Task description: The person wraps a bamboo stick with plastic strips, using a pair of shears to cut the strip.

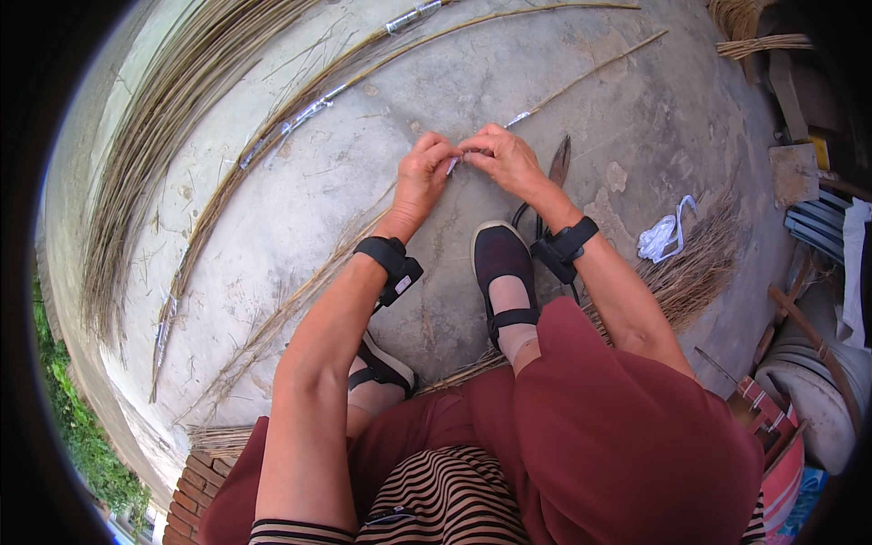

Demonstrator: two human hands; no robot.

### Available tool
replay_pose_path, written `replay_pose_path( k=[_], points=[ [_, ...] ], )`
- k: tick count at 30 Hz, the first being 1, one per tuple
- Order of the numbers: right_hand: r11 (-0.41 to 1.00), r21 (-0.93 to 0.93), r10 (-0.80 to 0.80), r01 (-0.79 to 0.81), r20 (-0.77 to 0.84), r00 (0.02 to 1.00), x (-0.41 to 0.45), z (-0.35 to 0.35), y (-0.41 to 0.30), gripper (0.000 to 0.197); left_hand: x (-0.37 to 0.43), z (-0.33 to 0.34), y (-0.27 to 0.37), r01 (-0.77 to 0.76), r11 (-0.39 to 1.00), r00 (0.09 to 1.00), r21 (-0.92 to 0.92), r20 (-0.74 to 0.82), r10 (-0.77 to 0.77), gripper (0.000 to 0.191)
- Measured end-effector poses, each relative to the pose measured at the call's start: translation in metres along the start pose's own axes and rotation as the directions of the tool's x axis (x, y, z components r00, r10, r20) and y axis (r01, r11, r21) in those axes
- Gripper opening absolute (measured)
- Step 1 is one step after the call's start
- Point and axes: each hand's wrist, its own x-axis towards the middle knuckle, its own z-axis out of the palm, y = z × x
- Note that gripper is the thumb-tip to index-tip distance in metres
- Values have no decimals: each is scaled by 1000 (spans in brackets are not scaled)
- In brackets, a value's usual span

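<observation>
My left hand [426,170] and my right hand [501,153] nearly meet over the concrete floor. Both pinch a thin plant stalk with plastic strip around it; a short white end sticks out under the left fingers. To the right, the stalk [599,66] runs on up the floor, with another plastic wrap [519,118] just past my right hand. Thin twigs [300,296] trail down-left from my left hand. Long tied stalks wrapped with clear plastic [303,119] lie beyond. A dark pointed metal blade [561,160] lies beside my right wrist; its handle is partly hidden.
A large pile of long stalks [184,88] lies at the upper left. A bunch of white plastic strip [659,238] rests by brushy twigs [695,272] on the right. Buckets [811,388], wooden handles and other items crowd the right edge. Bricks [194,494] stand at the lower left.
</observation>
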Motion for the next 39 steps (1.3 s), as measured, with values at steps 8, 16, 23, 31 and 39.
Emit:
replay_pose_path(
  k=[8,16,23,31,39],
  points=[
    [993,51,110,-110,-5,994,1,3,-2,14,0,-1,-5,-28,999,999,37,-18,29,10],
    [996,1,88,-88,-39,995,0,5,-7,17,1,1,-7,-27,999,999,40,-42,29,9],
    [986,151,65,-68,26,998,1,-1,5,18,-1,2,-3,-23,1000,1000,8,-19,23,10],
    [950,264,173,-168,4,985,0,1,-3,16,-4,1,-7,-4,1000,999,-5,-31,3,8],
    [999,10,-48,49,-107,993,-9,0,-4,18,1,0,-1,3,1000,1000,-30,-9,-3,7]
  ],
)
